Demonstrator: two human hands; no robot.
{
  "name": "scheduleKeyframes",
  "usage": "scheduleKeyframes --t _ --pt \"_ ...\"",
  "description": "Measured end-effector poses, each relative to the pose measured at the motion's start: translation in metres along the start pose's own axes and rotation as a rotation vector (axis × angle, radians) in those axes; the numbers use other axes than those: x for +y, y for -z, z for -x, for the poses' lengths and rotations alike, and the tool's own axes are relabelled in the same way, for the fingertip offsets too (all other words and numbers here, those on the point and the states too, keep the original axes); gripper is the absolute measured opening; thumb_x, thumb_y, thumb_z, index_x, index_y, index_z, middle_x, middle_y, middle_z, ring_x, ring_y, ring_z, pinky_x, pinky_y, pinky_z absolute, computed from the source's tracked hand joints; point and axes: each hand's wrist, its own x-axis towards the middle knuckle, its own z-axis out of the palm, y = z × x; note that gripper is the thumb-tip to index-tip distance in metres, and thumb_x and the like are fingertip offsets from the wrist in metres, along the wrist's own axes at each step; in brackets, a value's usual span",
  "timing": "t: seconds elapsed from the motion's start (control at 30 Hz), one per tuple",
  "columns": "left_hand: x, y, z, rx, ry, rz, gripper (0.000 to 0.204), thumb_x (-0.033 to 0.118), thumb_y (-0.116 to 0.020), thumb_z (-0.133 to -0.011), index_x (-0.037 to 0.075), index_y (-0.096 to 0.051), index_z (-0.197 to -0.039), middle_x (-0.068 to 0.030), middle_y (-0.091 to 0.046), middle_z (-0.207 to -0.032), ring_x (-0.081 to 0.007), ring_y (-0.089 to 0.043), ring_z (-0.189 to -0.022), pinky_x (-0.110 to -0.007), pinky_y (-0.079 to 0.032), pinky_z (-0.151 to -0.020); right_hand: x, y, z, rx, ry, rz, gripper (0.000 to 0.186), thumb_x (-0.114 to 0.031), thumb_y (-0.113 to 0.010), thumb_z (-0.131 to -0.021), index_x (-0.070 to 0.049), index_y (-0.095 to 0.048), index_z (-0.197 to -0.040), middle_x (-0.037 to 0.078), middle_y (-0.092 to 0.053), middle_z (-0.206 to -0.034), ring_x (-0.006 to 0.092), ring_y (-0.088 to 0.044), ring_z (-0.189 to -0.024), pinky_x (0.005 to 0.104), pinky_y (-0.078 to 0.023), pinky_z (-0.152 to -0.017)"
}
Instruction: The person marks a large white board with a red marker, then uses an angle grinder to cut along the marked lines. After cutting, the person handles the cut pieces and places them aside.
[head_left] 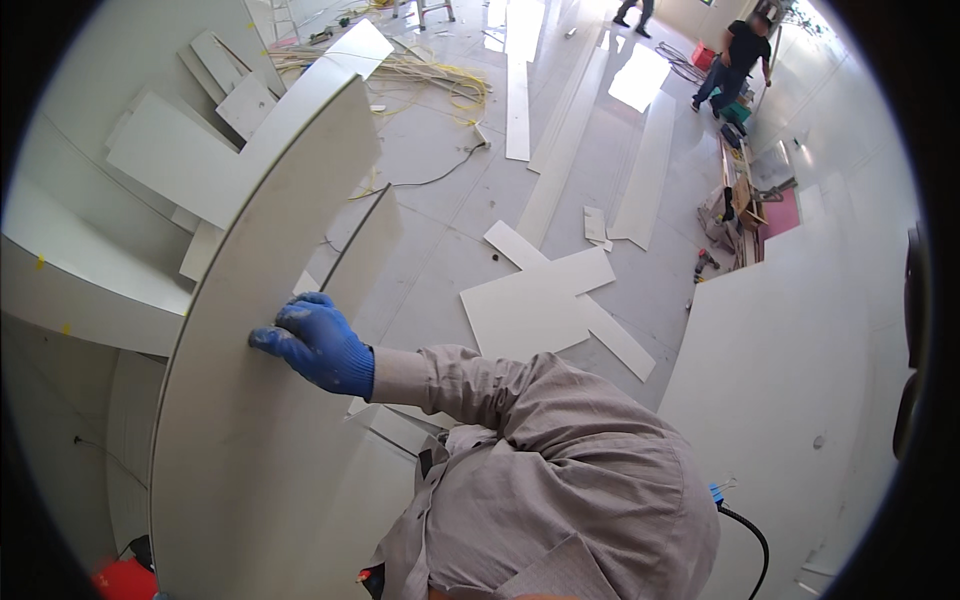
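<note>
My right hand (318,345), in a blue knitted glove, reaches across to the left. It is closed on a long pale panel (230,420), at the inner corner of a notch in its edge. The thumb lies against the panel's broad face, and the other fingers are curled at the edge, partly hidden. The panel stands tilted and runs from the lower left up toward the far side, with a thin dark rim. A narrower panel arm (365,235) sticks out beyond the notch. My left hand is not in view.
White offcuts (530,300) lie crossed on the tiled floor, with long strips (565,150) beyond. Yellow cable (450,85) lies heaped at the far left. Other boards (175,150) lean at the left. A red drill (705,262) and a person (740,65) are at the right.
</note>
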Motion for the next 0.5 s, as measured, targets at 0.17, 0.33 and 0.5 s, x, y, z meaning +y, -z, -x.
scheduleKeyframes --t 0.17,0.33,0.5 --pt "0.016 -0.001 0.010 -0.031 0.036 0.010 0.044 0.037 -0.052 -0.105 0.014 -0.058 -0.067 -0.0071 -0.054 -0.063 -0.0288 -0.050 -0.055 -0.045 -0.040 -0.055 0.005 0.002 -0.002 -0.042 0.002 -0.010 0.027 -0.031 -0.061 -0.102 -0.014 -0.081 -0.102 0.009 -0.069 -0.080 0.0278 -0.066 -0.088 0.0392 -0.042 -0.097" --pt "0.023 0.016 0.008 -0.075 0.072 -0.033 0.045 0.035 -0.051 -0.105 0.014 -0.055 -0.066 -0.0072 -0.052 -0.062 -0.0290 -0.048 -0.055 -0.045 -0.038 -0.055 0.011 -0.011 -0.016 -0.016 0.038 -0.098 0.023 -0.028 -0.065 -0.100 -0.013 -0.082 -0.100 0.010 -0.069 -0.079 0.0291 -0.064 -0.086 0.0389 -0.043 -0.096" --pt "0.025 0.011 0.000 -0.071 0.061 -0.068 0.046 0.033 -0.051 -0.105 0.013 -0.051 -0.064 -0.0073 -0.049 -0.061 -0.0292 -0.046 -0.055 -0.045 -0.037 -0.056 0.015 -0.016 -0.033 0.009 0.073 -0.085 0.024 -0.029 -0.069 -0.098 -0.009 -0.079 -0.089 0.013 -0.067 -0.076 0.0323 -0.061 -0.079 0.0396 -0.045 -0.091"
